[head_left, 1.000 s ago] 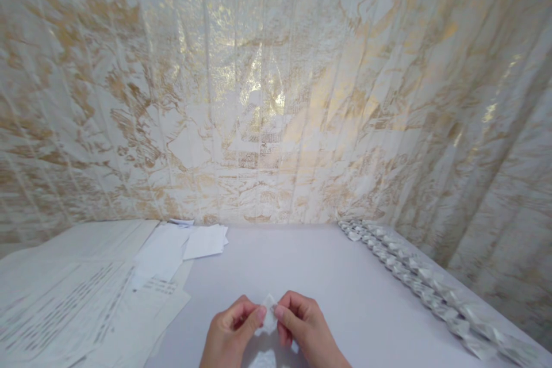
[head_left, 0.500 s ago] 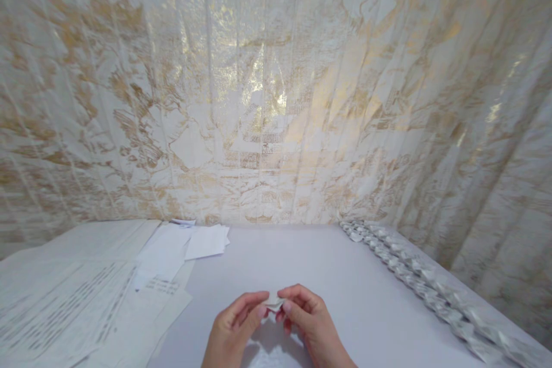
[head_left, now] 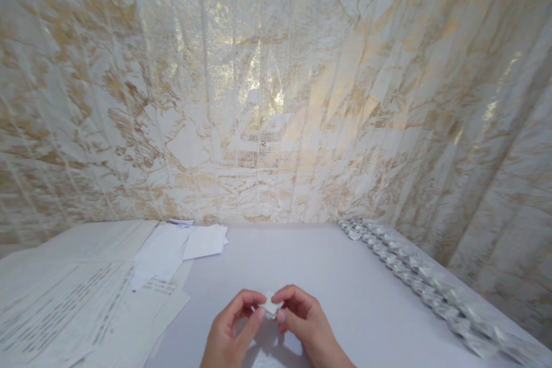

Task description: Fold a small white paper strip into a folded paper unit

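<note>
Low in the middle of the view, my left hand [head_left: 233,330] and my right hand [head_left: 308,328] meet over the white table [head_left: 302,264]. Between their fingertips they pinch a small folded piece of white paper [head_left: 271,305], held a little above the tabletop. Both hands have thumb and forefinger pressed on the paper, the other fingers curled. A bit of white paper shows on the table under my wrists at the bottom edge.
Printed paper sheets [head_left: 73,299] lie spread over the left of the table, with small blank squares [head_left: 204,240] behind them. A long row of several small folded paper pieces [head_left: 426,284] runs along the right edge. A white and gold curtain [head_left: 276,86] hangs behind.
The folded paper stood upright between my fingers a second ago; now it is tipped flatter and pinched closer. My hands have stayed in the same spot.
</note>
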A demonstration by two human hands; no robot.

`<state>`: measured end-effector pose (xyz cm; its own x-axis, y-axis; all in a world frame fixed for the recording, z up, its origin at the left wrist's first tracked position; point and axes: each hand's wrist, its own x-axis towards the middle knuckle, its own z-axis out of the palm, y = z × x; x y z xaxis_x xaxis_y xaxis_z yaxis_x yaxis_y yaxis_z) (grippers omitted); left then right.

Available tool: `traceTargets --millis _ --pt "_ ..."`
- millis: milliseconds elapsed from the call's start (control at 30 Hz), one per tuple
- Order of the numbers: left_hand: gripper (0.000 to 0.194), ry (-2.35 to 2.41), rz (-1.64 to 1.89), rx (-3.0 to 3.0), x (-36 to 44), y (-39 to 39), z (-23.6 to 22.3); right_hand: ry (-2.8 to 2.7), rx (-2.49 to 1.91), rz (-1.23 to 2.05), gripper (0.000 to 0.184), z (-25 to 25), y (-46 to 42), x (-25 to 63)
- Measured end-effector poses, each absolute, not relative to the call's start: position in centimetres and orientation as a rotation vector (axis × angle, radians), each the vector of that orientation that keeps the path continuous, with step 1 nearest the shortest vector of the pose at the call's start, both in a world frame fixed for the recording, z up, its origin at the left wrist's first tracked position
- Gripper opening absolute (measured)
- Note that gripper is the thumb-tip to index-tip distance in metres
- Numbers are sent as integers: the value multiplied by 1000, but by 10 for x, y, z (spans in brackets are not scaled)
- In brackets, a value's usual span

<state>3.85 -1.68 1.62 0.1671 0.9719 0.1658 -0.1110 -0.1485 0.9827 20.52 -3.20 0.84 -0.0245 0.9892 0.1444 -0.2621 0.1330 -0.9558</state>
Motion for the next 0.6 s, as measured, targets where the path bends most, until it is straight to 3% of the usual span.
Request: traceTargets --millis 333,600 --pt "36 897 1232 1450 36 -16 15 -1094 -848 1275 36 14 -34 205" --pt "34 982 1180 1482 37 -20 19 -1161 -971 1172 53 11 -34 202"
